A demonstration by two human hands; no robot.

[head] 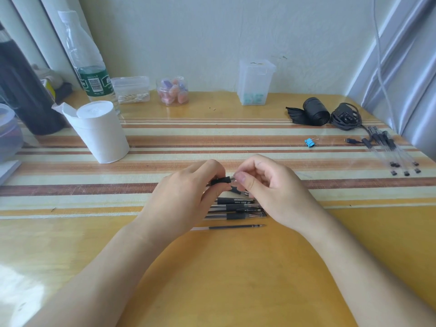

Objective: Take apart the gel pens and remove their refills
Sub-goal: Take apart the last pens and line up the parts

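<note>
My left hand (186, 197) grips a gel pen (221, 180) by its black rubber grip, held level just above the table. My right hand (266, 187) pinches the clear tip end of the same pen with thumb and forefinger. Under my hands lies a small pile of gel pens (236, 207) with black grips and clear barrels. One loose refill (236, 227) lies on the table just in front of the pile. At the far right sits a heap of empty pen barrels and caps (389, 149).
A paper roll (101, 131) stands at the left, behind it a water bottle (90, 64). Along the wall are a cotton-swab box (131, 89), a jar of erasers (173, 90) and a clear container (256, 81). A blue binder clip (310, 142), black bag roll (315, 110) and coiled cable (345, 116) lie right.
</note>
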